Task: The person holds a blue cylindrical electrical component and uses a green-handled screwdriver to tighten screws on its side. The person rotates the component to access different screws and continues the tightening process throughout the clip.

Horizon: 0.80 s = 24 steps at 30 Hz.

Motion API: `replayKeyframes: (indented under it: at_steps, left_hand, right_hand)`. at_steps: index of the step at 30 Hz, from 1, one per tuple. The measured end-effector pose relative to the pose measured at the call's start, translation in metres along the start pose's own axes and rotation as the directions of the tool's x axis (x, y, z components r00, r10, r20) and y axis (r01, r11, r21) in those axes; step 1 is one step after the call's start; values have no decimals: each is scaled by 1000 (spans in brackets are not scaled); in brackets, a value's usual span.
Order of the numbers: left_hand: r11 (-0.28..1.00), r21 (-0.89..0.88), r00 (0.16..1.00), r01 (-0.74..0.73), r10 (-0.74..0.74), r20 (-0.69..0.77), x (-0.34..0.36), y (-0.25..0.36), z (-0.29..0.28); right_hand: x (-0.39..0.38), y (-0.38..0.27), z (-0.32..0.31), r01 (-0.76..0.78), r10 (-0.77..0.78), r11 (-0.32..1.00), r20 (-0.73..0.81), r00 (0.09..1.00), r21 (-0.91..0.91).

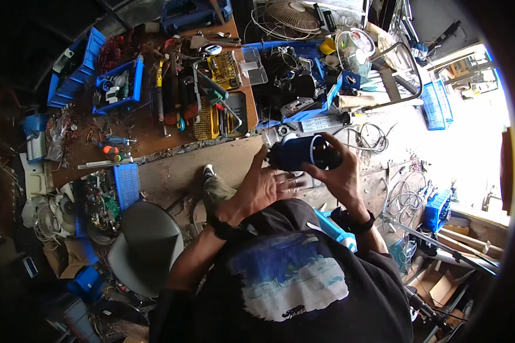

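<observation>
Head view: one blue-and-black cylinder [296, 153], held sideways in front of the chest. Right hand [340, 171]: grip is clasped around its right end, thumb on the near side. Left hand [263, 186]: grip is loose, blurred fingers spread below the cylinder's left end; contact cannot be told. Farther left: brown bench [146, 130] carries hand tools [159, 77]; grey chair [149, 226] stands nearer.

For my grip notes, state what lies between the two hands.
In the head view, a blue cylinder lies between the left hand and right hand.
</observation>
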<state>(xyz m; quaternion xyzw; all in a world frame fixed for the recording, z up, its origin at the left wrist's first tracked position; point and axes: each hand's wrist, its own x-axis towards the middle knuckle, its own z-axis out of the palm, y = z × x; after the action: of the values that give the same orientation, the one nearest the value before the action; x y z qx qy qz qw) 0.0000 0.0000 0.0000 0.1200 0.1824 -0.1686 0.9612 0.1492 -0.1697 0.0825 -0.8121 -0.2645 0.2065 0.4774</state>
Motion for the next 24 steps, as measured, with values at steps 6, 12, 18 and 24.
replayKeyframes:
  at_steps: [6, 12, 18, 24]
  left_hand:
    - [919, -162, 900, -359, 294, -323, 19, -5, 20]
    - [957, -175, 914, -231, 152, -375, 29, 3, -15]
    - [961, 276, 826, 21, 138, -546, 17, 8, -35]
    - [759, 619, 872, 205, 146, -468, 8, 5, -67]
  right_hand:
    - [-11, -6, 26, 169, -171, 978, 0, 985, -124]
    - [-25, 11, 27, 47, -35, 995, 133, 990, -90]
    - [-35, 61, 8, -150, 108, 985, 370, 923, 84]
    - [-48, 137, 37, -333, 265, 916, 284, 921, 225]
